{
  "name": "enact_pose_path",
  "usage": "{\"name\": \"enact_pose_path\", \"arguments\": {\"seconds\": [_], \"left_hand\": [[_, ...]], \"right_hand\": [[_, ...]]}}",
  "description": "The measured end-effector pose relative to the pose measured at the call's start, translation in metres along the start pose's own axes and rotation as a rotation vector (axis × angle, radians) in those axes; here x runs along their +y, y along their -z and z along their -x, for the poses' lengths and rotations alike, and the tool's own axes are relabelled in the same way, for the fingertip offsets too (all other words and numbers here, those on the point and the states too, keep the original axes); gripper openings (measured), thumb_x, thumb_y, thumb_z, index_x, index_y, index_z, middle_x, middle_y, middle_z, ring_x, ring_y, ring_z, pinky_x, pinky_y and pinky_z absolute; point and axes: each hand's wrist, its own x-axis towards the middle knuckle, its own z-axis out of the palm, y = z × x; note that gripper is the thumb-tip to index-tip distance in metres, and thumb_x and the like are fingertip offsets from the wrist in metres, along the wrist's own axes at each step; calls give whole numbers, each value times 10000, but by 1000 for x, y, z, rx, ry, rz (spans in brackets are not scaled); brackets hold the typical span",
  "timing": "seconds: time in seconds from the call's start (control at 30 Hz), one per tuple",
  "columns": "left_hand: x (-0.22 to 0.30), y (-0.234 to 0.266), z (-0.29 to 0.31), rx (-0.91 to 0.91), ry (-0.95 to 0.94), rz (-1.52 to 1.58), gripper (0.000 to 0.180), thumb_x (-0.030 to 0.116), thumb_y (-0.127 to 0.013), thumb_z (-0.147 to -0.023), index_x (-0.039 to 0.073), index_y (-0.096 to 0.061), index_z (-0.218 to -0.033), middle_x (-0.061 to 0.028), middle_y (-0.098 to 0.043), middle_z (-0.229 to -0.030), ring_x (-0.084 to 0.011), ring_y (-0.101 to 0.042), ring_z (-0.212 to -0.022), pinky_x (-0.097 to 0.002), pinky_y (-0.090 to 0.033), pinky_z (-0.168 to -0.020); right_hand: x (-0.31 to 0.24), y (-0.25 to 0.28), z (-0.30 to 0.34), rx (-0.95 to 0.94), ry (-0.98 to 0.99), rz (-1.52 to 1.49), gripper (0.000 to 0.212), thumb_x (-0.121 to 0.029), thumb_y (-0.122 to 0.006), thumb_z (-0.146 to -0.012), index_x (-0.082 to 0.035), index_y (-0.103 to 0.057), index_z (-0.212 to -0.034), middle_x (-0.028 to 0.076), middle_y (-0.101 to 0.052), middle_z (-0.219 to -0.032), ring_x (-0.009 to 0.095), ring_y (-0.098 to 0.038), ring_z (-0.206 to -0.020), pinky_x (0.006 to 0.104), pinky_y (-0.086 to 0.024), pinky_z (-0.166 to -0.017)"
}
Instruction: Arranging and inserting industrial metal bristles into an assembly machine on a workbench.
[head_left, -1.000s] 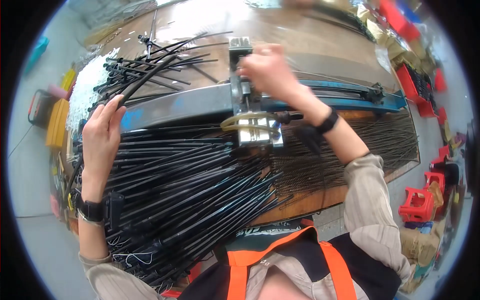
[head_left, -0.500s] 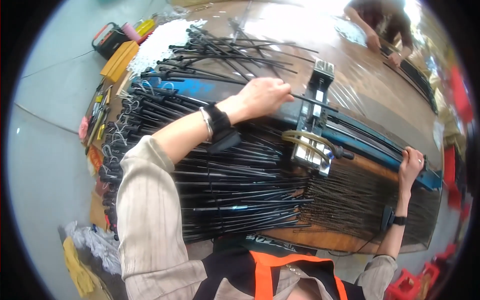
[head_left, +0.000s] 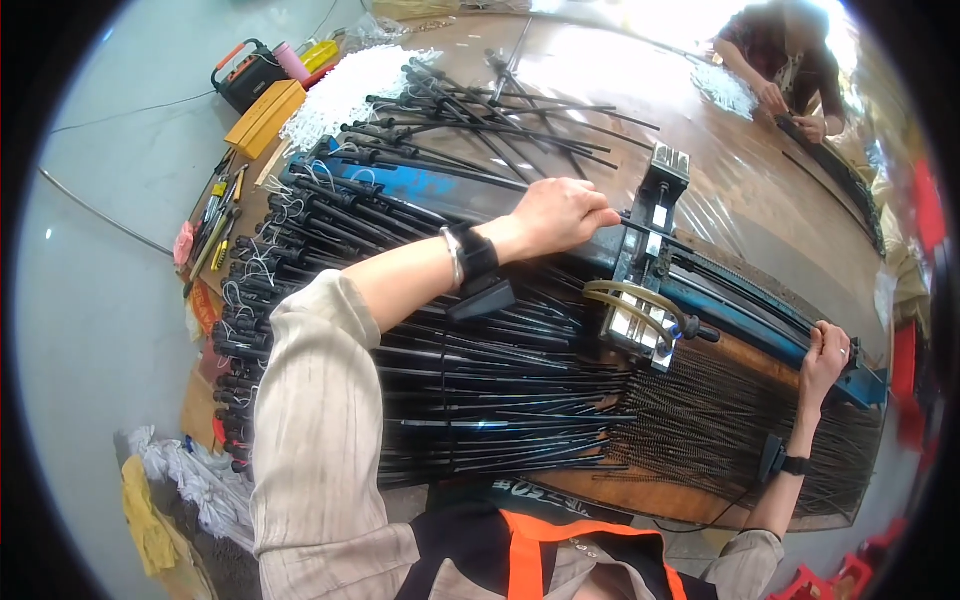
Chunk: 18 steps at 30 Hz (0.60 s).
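My left hand (head_left: 562, 216) is closed in a pinch on a thin black rod (head_left: 636, 224), whose far part runs into the metal clamp fixture (head_left: 656, 215). Two yellowish hoses (head_left: 630, 296) curve over the fixture's near block. A long blue rail (head_left: 735, 313) with dark rods along it stretches rightward from the fixture. At the rail's right end is my right hand (head_left: 824, 362), its fingers closed; what they hold is too small to make out. Beneath my left forearm lie several rows of black rods (head_left: 500, 390) with thicker ends and white loops at the left.
Thin dark coiled springs (head_left: 690, 420) cover the near right of the table. More black rods (head_left: 520, 125) and a heap of white pieces (head_left: 350, 98) lie at the far left, near a yellow box (head_left: 265, 118). A co-worker (head_left: 790, 70) handles dark strips at the far right.
My left hand has moved slightly right, closer to the clamp fixture, with less rod showing between them. My right hand stays at the rail's end. The whole view has shifted a little.
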Motion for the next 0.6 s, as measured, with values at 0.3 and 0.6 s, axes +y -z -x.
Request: {"name": "enact_pose_path", "arguments": {"seconds": [0.3, 0.6], "left_hand": [[-7, -4, 2, -49, 16, -210, 230, 302, -543, -968, 111, -654, -902, -167, -680, -788, -372, -673, -767, -485, -534, -646], [-8, -10, -5, -73, 15, -332, 237, 303, -520, -984, 96, -608, -908, -174, -663, -774, -398, -646, -751, -495, -492, -639]], "right_hand": [[-126, 26, 24, 35, 298, -57, 290, -56, -688, -847, -74, -679, -1137, 42, -699, -1146, 257, -570, -1195, 411, -341, -1040], [-156, 15, 46, -73, 216, -340, 261, -123, -692, -874, -72, -681, -1130, 31, -701, -999, 233, -602, -1026, 382, -375, -927]]}}
